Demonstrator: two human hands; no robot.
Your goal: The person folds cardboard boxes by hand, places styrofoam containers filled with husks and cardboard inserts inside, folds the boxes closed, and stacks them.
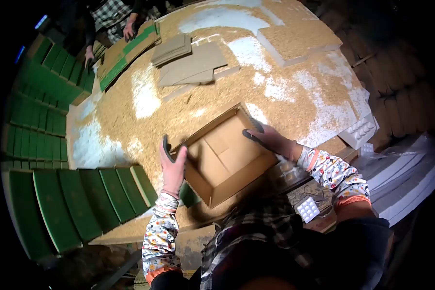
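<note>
An open, shallow cardboard box (pixel 222 151) is tilted between my two hands at the near edge of the table, its inside facing up. My left hand (pixel 173 166), in a pink glove with dark fingertips, grips its left corner, thumb and fingers apart around the wall. At the right wall, my right hand (pixel 270 140) in a matching glove hooks its fingers over the rim. Folded bottom flaps show inside the box, which holds nothing else.
Sawdust-like shavings cover the table (pixel 145 94). Green boxes (pixel 82 203) line the left side. Flat cardboard sheets (pixel 193 63) lie farther back, near another person's hand (pixel 129 30) on a green-striped carton (pixel 130 50). White moulded trays (pixel 360 131) sit at right.
</note>
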